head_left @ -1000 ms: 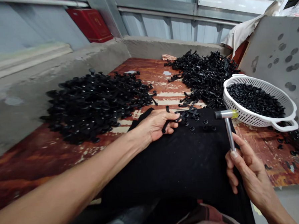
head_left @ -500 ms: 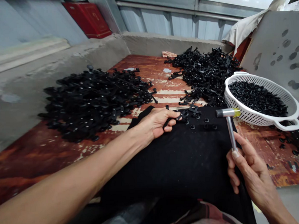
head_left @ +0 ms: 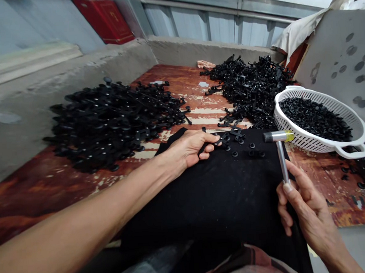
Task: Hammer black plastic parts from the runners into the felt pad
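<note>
Black plastic part (head_left: 201,150), slim and rod-like: pinched in the left hand (head_left: 192,149), thumb laid over it and fingers curled well in; its full outline was hidden by the grip. Likely light, fairly stiff and a little slippery, best taken by the shank, with the end left free.

Hammer (head_left: 282,162), one, small: upright in the right hand (head_left: 307,205), thumb and fingers closed low round the handle, the head above them. Smooth, shiny metal shaft; head a metal cylinder with one dark face and one translucent yellow. Probably heavier at the head, rigid, hard to damage, and best held by the lower shaft, as found.

Cloth (head_left: 228,199), black, matt, soft-looking: spread beneath and between the hands.

Round pieces (head_left: 235,154), black, small, rimmed like buttons: loose on the cloth, just right of the left hand.

Left pile (head_left: 108,120), black parts with rods and disc ends, glossy specks: beyond the left forearm.

Far pile (head_left: 253,88), similar, tangled: beyond both hands.

Basket (head_left: 305,140), white plastic, slotted, oval: beyond the right hand, holding small black pieces (head_left: 316,117).

Desk (head_left: 51,192), red-brown, wood-patterned, its surface worn to pale streaks: under the piles and basket.
</note>
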The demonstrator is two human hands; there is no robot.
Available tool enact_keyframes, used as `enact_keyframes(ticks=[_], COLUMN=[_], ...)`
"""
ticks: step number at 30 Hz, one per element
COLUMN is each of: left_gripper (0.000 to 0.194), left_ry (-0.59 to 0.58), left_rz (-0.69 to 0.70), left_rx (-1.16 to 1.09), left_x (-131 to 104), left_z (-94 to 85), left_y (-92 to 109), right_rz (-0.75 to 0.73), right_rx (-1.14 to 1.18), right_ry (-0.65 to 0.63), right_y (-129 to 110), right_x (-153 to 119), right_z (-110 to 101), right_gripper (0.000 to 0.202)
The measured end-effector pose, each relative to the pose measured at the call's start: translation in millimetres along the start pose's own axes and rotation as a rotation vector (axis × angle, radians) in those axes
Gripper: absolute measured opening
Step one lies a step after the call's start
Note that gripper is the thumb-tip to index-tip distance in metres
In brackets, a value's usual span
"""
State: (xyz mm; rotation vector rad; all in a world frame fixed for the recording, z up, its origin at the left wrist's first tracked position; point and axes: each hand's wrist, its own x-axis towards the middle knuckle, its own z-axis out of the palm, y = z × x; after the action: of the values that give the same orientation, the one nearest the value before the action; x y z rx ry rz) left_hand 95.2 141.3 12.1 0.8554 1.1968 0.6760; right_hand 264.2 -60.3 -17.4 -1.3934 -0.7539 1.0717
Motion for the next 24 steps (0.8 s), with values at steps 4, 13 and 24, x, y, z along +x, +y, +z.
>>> enact_keyframes(ticks=[4,13,24], left_gripper=[0.025,0.023,0.028], left_ry=[-0.024,-0.011,0.050], left_rz=[-0.013,-0.005,0.099], left_rx=[0.005,0.026,0.108], left_x=[0.1,-1.0,1.5], left_z=[-1.0,-0.3,5.0], left_y=[0.6,-0.9,-0.2], right_rz=[0.000,-0.009,0.010], right_rx=[-0.002,-0.013,-0.230], right_ry=[-0.003,0.000,-0.067], right_y=[0.7,1.8,-2.1], right_x=[0.2,2.1,2.0], right_z=[0.1,-0.6,-2.9], right_gripper=[0.052,0.054,0.050])
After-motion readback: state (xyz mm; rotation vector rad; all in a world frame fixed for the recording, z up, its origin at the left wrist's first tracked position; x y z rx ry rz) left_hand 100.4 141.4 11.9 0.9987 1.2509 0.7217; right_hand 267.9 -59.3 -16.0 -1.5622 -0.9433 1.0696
